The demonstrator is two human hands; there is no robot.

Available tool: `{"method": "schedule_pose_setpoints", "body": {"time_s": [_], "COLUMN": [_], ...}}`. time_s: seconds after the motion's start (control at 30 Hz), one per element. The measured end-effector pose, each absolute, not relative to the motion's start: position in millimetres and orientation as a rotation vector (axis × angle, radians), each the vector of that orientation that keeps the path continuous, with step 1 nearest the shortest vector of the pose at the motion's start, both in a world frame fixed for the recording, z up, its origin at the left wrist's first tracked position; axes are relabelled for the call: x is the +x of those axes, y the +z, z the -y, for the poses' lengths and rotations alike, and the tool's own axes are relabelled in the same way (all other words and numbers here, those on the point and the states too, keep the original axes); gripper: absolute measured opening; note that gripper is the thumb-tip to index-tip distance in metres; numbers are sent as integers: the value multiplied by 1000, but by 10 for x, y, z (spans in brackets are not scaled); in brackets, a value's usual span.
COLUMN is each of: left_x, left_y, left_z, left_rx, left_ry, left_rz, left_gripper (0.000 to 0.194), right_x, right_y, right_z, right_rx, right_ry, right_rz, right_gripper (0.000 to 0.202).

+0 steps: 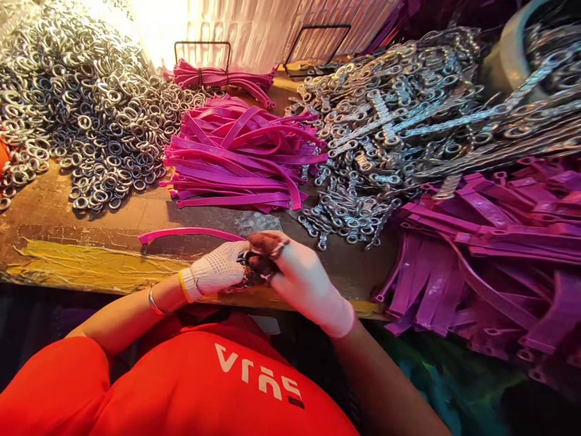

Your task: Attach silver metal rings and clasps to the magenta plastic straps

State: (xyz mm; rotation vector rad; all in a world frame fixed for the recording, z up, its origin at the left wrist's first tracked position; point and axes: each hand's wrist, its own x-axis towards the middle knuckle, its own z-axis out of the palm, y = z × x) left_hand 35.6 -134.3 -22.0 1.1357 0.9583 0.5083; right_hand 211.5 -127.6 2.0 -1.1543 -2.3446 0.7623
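Both my hands wear white knit gloves with dark, stained fingertips and meet over the table's near edge. My left hand [218, 271] is closed, its fingers bent against those of the right. A narrow pink strap [190, 232] runs from between the hands out to the left, its far end lying over the tabletop. My right hand [302, 275] is closed too, its curled fingers covering the strap's near end. Whatever small piece lies between the fingertips is hidden by the dark fingers.
A big heap of metal rings [109, 115] lies at the left. Pink straps [240, 151] are piled in the middle, with a tied bundle [222, 77] behind. Metal link strips [376, 133] heap at the right, beside purple straps [490, 242] overhanging the edge. A tub [508, 54] stands far right.
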Motion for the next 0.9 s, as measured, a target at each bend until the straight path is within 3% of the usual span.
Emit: {"method": "schedule_pose_setpoints", "body": {"time_s": [0.1, 0.27, 0.4, 0.7, 0.9], "left_x": [318, 171, 193, 297, 297], "left_y": [-205, -137, -198, -209, -166], "left_z": [1327, 1315, 1292, 1277, 1261], "left_rx": [1074, 747, 741, 848, 785], "left_ry": [500, 435, 514, 655, 536], "left_rz": [-831, -715, -822, -944, -859], "left_gripper": [19, 33, 33, 30, 33], "right_x": [2032, 2167, 2193, 2121, 2204], "right_y": [1, 80, 97, 93, 104], "right_z": [1227, 1192, 1159, 1250, 1320], "right_rx": [-1092, -1254, -1273, -1576, -1708], "right_ry": [873, 1184, 1333, 899, 933], "right_rz": [2345, 1984, 1903, 2069, 2018], "right_gripper": [32, 17, 13, 13, 26]}}
